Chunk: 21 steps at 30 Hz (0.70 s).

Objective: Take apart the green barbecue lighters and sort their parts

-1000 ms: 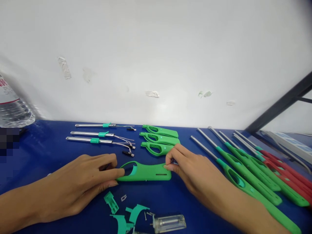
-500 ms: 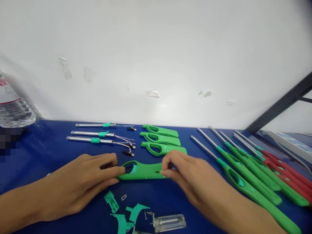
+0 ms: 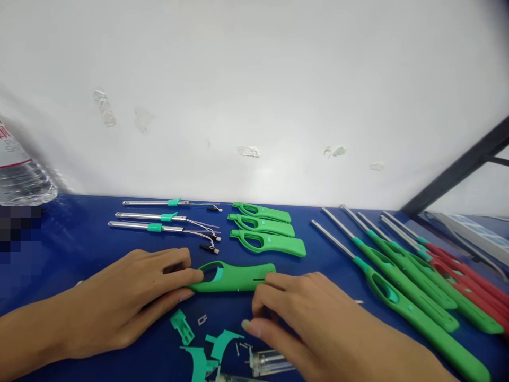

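My left hand pinches the left end of a green lighter handle, by its loop-shaped trigger opening. The handle lies level with a narrow dark slot near its right end. My right hand is just below and beside that end, fingers bent and thumb apart, holding nothing I can see. Under it lies a clear fuel tank, partly covered. Nearer me are teal curved triggers, a teal bracket, a small metal clip and small screws.
Three metal lighter tubes with wires lie at the back left. Several green handle shells are beside them. Assembled green lighters and red lighters lie at right. A water bottle stands far left, against the white wall.
My right hand has let go of the handle's right end and moved down toward the fuel tank, covering part of it. My left hand stays on the handle.
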{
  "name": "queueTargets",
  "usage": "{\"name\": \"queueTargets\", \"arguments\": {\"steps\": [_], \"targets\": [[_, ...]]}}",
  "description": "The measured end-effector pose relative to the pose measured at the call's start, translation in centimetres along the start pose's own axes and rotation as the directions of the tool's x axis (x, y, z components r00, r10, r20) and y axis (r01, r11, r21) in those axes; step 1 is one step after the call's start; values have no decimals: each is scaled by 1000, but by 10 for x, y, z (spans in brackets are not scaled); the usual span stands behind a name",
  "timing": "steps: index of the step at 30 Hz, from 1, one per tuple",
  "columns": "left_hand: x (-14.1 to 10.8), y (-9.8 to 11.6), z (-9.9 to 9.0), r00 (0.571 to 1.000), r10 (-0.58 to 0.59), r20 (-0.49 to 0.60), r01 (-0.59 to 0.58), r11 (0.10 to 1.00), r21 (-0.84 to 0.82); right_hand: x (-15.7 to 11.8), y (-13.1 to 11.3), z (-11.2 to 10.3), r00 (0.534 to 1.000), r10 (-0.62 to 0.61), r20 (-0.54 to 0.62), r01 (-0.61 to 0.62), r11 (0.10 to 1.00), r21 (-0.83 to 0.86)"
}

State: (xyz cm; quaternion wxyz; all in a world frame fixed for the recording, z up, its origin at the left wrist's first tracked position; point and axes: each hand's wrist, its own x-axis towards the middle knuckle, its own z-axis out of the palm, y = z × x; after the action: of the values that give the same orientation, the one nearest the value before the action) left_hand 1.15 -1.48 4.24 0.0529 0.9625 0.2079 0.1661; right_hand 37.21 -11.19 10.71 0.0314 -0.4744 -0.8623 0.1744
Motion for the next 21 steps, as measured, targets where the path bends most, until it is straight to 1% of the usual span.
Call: {"name": "queueTargets", "arguments": {"steps": [2,4,7,9,10,12,15,17,19,21], "targets": [[0,0,1,1000,4,7,-4,1000,12,0,3,-1,998,4,-68,-2,999,40],[1,1,3,1000,23,-15,-23,999,37,-1,8,-3,980,20,-197,-7,998,68],[3,2,4,992,78,-103,-67,991,113,0,18,-6,914,92,-394,-66,995,79],[1,1,5,981,102,-167,-70,979,190,2,24,-5,882,138,-450,-117,990,72],[0,0,6,976,105,-191,-60,972,226,3,25,-3,882,155,-445,-136,988,75],[-5,-3,8,968,98,-231,-34,963,266,6,26,0,900,180,-396,-150,983,107],[-9,-4,14,959,69,-274,4,966,257,10,20,0,933,229,-277,-174,962,209],[-11,-3,17,953,31,-301,44,970,239,10,17,-3,934,272,-229,-203,937,283],[-13,-2,19,946,0,-323,78,970,231,11,14,-7,928,298,-224,-205,911,359],[-16,-3,19,942,-13,-335,87,975,206,11,15,-10,923,296,-246,-178,894,410]]}}
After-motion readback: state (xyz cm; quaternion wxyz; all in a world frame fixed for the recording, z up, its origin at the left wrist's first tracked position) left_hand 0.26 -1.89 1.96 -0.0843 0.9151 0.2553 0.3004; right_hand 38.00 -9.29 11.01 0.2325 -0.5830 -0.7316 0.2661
